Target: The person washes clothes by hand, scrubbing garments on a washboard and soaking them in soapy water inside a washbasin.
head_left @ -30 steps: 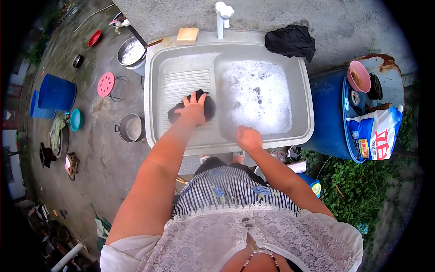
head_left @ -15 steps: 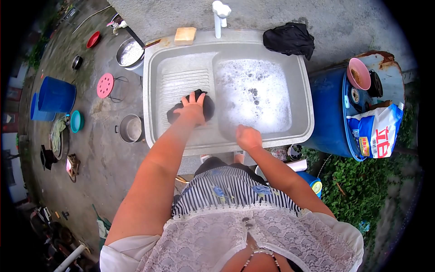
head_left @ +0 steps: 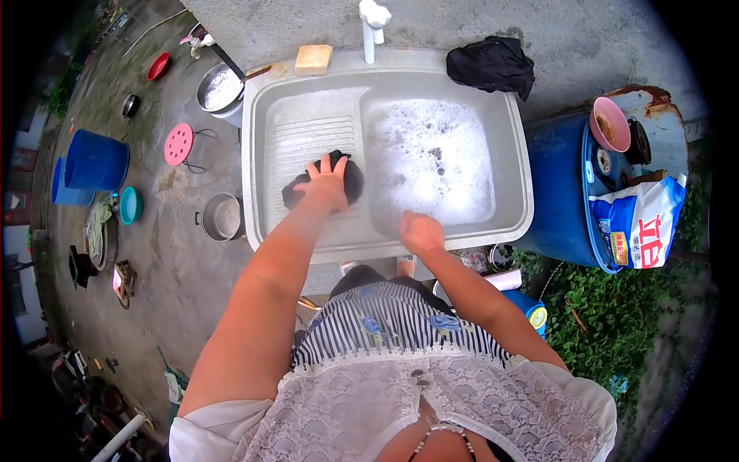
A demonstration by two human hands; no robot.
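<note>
My left hand (head_left: 326, 187) presses down on a bunched black cloth (head_left: 353, 179), its fingers spread over the top. The cloth lies wet-looking on the ribbed washboard (head_left: 313, 132) in the left half of a grey stone sink (head_left: 256, 154). At the sink's front rim, my right hand (head_left: 421, 232) is closed in a fist beside the right basin. Whether anything is inside that fist is hidden. White suds (head_left: 439, 165) and water fill the right basin.
A yellowish soap bar (head_left: 314, 59) and a white tap (head_left: 372, 31) stand at the sink's back edge. Another black cloth (head_left: 490, 65) hangs over the back right corner. To the right, a blue barrel (head_left: 556, 192) carries a pink bowl (head_left: 610, 127) and a detergent bag (head_left: 643, 223).
The view has shifted very slightly. Both hands and the black cloth stay in nearly the same place; the foam in the right basin has drifted a little.
</note>
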